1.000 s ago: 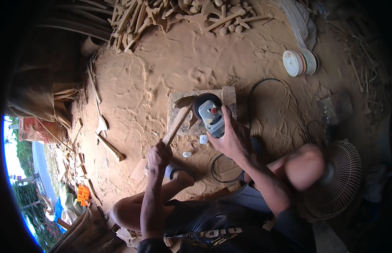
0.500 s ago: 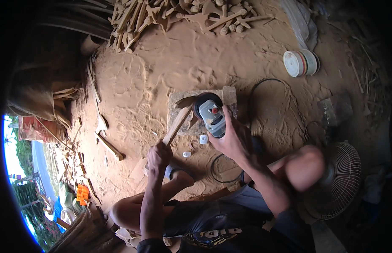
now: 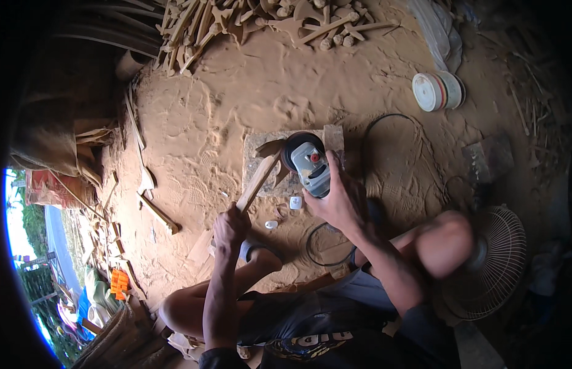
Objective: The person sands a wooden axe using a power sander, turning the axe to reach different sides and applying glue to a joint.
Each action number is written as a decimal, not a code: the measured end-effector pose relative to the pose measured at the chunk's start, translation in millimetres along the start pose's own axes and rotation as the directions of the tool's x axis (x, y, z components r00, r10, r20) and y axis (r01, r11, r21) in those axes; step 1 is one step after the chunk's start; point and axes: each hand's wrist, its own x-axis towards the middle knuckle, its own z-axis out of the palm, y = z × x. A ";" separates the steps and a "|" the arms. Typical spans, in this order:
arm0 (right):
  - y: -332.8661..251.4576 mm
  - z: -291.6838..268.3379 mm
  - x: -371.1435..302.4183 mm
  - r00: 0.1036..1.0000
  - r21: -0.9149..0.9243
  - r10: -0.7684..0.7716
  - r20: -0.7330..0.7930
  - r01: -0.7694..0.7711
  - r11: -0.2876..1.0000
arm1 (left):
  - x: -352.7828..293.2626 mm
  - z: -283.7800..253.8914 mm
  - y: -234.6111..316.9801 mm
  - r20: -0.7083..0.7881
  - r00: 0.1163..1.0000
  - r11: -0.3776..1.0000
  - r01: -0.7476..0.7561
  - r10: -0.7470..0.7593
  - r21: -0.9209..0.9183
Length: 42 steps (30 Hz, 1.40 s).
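Observation:
My left hand (image 3: 232,227) is wrapped round the lower end of a pale wooden piece (image 3: 258,182), shaped like a handle with a wider head at its far end. In my right hand (image 3: 344,206) is a grey angle grinder (image 3: 311,169) with a round dark disc (image 3: 294,147). The disc lies against or just over the head of the wooden piece; the exact contact is hidden. Both are above a low, worn block (image 3: 334,138) on the ground. Two small white objects, one squarish (image 3: 295,203) and one rounded (image 3: 271,225), lie on the near side of the block.
A pile of carved wooden pieces (image 3: 236,24) stands at the far side of the dusty floor. A white tub (image 3: 428,92) lies on its side at the right. A black cable (image 3: 367,138) curves beside the block, and a fan (image 3: 498,264) stands by my right knee. Wood offcuts (image 3: 157,212) lie left.
Both hands, the grinder and the wooden piece keep almost the same place and angle. A pinkish shape now shows outdoors at the lower left.

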 end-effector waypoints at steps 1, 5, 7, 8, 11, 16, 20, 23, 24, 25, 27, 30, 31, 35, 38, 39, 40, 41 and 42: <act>1.1 0.2 0.7 1.000 0.005 0.002 -0.018 -0.002 1.000 | 0.0 -0.7 2.5 0.008 1.000 1.000 0.009 -0.009 0.013; 2.7 1.7 3.4 1.000 0.034 0.021 -0.019 -0.020 0.999 | -0.5 -2.1 1.4 -0.033 0.999 1.000 0.013 -0.013 -0.006; 5.3 2.1 3.9 0.999 -0.003 0.042 -0.019 -0.042 0.999 | -0.9 -0.5 1.4 -0.033 0.999 1.000 0.010 -0.010 -0.018; 6.7 2.6 4.2 0.999 -0.015 0.049 -0.019 -0.049 0.999 | -0.5 -0.8 1.7 -0.032 0.999 1.000 0.010 -0.011 -0.028; 9.7 2.1 6.0 0.995 0.050 0.003 -0.098 0.002 0.999 | 0.8 -1.6 1.8 -0.031 0.999 1.000 0.005 -0.006 -0.024; 17.1 8.5 10.3 0.992 0.121 -0.006 -0.127 0.021 0.992 | 1.9 -0.8 3.4 -0.022 1.000 1.000 0.003 -0.003 -0.005; 18.6 9.3 11.8 0.998 0.156 0.040 -0.054 -0.032 0.987 | -1.1 7.5 -5.9 -0.009 1.000 0.999 0.026 -0.026 0.025; 25.5 15.7 9.8 0.994 0.137 0.039 -0.103 -0.024 0.990 | -2.1 18.0 -14.1 -0.067 0.998 1.000 -0.017 0.016 -0.004; 27.3 14.9 8.6 0.988 0.245 0.056 -0.147 -0.018 0.969 | -1.4 20.0 -17.7 -0.068 0.998 1.000 -0.014 0.014 -0.003; 29.1 14.0 7.5 0.979 0.350 0.076 -0.187 -0.006 0.937 | 1.0 22.2 -21.6 -0.024 1.000 0.999 -0.019 0.018 -0.034; 18.4 1.1 9.3 0.984 0.403 0.102 -0.143 -0.036 0.914 | 3.4 22.0 -31.1 0.005 1.000 0.998 0.009 -0.009 -0.063; 16.5 -7.2 11.5 0.984 0.494 0.149 -0.093 -0.084 0.865 | 16.2 18.0 -27.4 0.104 0.994 0.995 0.045 -0.036 -0.087; 16.9 -11.3 10.1 0.982 0.466 0.163 -0.090 -0.103 0.879 | 22.5 20.5 -14.3 0.092 0.996 0.986 -0.001 0.017 -0.167; 12.1 -0.9 7.8 0.989 0.578 0.149 -0.019 -0.111 0.808 | 39.4 26.6 9.3 -0.041 0.980 0.859 -0.189 0.193 -0.476; 3.9 6.5 3.4 0.995 0.615 0.099 0.015 -0.088 0.783 | 49.5 33.5 4.2 0.011 0.991 0.809 -0.103 0.134 -0.578; 0.1 7.2 1.0 0.998 0.607 0.068 0.012 -0.062 0.792 | 52.3 32.9 3.0 0.083 0.988 0.788 -0.052 0.130 -0.614; -1.4 10.0 -0.9 0.998 0.602 0.052 0.030 -0.059 0.796 | 55.5 33.4 3.4 0.078 0.991 0.784 -0.036 0.107 -0.620; -1.7 13.8 -3.8 1.000 0.551 0.028 0.015 -0.031 0.834 | 58.5 33.9 7.1 0.034 0.990 0.746 -0.080 0.136 -0.661; -4.9 17.4 -5.8 1.000 0.499 0.001 -0.004 0.001 0.866 | 61.0 36.6 6.0 -0.016 0.986 0.706 -0.129 0.164 -0.696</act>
